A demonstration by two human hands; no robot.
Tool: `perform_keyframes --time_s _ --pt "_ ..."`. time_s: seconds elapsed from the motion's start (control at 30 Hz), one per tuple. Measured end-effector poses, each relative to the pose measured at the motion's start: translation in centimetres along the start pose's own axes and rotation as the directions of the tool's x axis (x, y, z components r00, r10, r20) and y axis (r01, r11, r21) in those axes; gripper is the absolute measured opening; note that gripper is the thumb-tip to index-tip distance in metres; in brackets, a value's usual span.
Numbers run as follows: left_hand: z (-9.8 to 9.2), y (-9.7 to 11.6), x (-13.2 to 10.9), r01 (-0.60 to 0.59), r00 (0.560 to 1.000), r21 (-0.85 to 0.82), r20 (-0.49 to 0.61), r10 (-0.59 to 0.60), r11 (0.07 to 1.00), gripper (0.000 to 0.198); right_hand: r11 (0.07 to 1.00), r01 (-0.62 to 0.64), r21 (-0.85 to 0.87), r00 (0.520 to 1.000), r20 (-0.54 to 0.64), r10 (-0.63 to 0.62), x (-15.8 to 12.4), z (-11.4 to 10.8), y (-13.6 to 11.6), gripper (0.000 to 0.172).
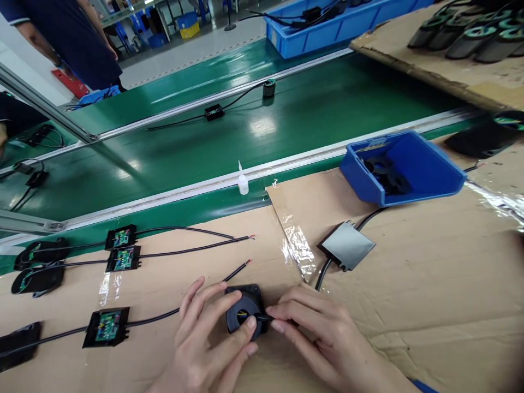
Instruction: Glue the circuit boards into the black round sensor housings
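Note:
A small black round housing (244, 314) with coloured wires showing in its opening lies on the cardboard near the front edge. My left hand (204, 344) is curled around its left side, thumb pressed on the rim. My right hand (323, 338) pinches a thin black cable at the housing's right side. A black cable with red and bare tips (237, 270) runs up and away behind the housing. A grey square flat module (346, 245) with a black cable lies to the upper right.
Three open black boxes with green circuit boards (123, 258) and cables lie at left. A blue bin (403, 169) of black parts sits at right. A small white glue bottle (243, 181) stands by the green conveyor (229, 136). Another person (77, 38) stands far left.

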State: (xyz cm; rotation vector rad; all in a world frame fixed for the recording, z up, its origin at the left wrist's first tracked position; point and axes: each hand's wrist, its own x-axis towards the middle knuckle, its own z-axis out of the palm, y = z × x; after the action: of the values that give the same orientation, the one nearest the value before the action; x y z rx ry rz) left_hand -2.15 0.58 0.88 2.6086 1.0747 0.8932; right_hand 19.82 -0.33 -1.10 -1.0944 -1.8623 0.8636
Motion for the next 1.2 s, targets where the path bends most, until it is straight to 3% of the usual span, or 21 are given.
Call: perform_keyframes --time_s 0.17,0.3,0.43,0.5,0.57,0.67,0.73,0.87,0.97,1.1,1.2 --pt "-0.3 -0.1 -0.1 -0.080 0.989 0.084 0.128 0.069 0.993 0.022 1.000 -0.012 -0.019 1.000 0.019 0.012 0.0 -0.1 -0.2 0.018" --pt "0.6 -0.7 0.1 -0.095 0.989 0.043 0.114 0.090 0.995 0.027 0.997 0.027 -0.072 1.000 -0.003 -0.027 0.0 -0.1 -0.3 0.019" --pt "1.4 -1.4 0.1 -0.083 0.980 -0.079 0.176 0.096 0.993 0.026 0.955 0.045 -0.292 0.980 -0.173 -0.099 -1.1 -0.2 -1.0 0.014" --pt "1.7 -1.5 -0.1 -0.055 0.982 -0.111 0.174 0.074 0.992 0.025 0.953 -0.005 -0.303 0.977 -0.204 -0.060 -2.1 -0.1 -1.6 0.012" --pt "1.9 -1.2 -0.4 -0.037 0.991 -0.124 0.124 0.052 0.992 0.027 0.968 -0.117 -0.224 0.988 -0.129 0.090 -3.1 0.5 -2.3 0.012" --pt "2.2 -0.2 -0.8 -0.053 0.999 -0.099 -0.006 0.052 0.994 0.032 0.948 -0.306 -0.084 0.951 0.005 0.308 -3.6 1.9 -3.0 0.037" --pt "2.2 0.7 -1.0 -0.080 0.994 -0.036 -0.079 0.077 0.996 0.032 0.924 -0.379 0.051 0.925 0.045 0.377 -3.6 3.0 -3.1 0.049" --pt "1.7 2.2 -1.4 -0.058 0.989 0.012 -0.139 0.059 0.998 0.031 0.832 -0.436 0.343 0.894 0.057 0.445 -3.4 4.2 -2.9 0.052" --pt "0.7 2.6 -1.4 0.163 0.986 -0.220 0.018 -0.163 0.962 0.052 0.797 -0.420 0.435 0.901 0.092 0.424 -3.6 4.1 -2.6 0.050" --pt "-0.1 2.7 -1.0 0.498 0.851 -0.352 0.375 -0.368 0.792 0.049 0.811 -0.401 0.427 0.915 0.133 0.382 -3.6 3.6 -2.7 0.050" --pt "0.2 3.0 -0.8 0.617 0.772 -0.390 0.467 -0.431 0.683 0.048 0.814 -0.404 0.417 0.912 0.123 0.390 -3.4 3.6 -2.9 0.049"
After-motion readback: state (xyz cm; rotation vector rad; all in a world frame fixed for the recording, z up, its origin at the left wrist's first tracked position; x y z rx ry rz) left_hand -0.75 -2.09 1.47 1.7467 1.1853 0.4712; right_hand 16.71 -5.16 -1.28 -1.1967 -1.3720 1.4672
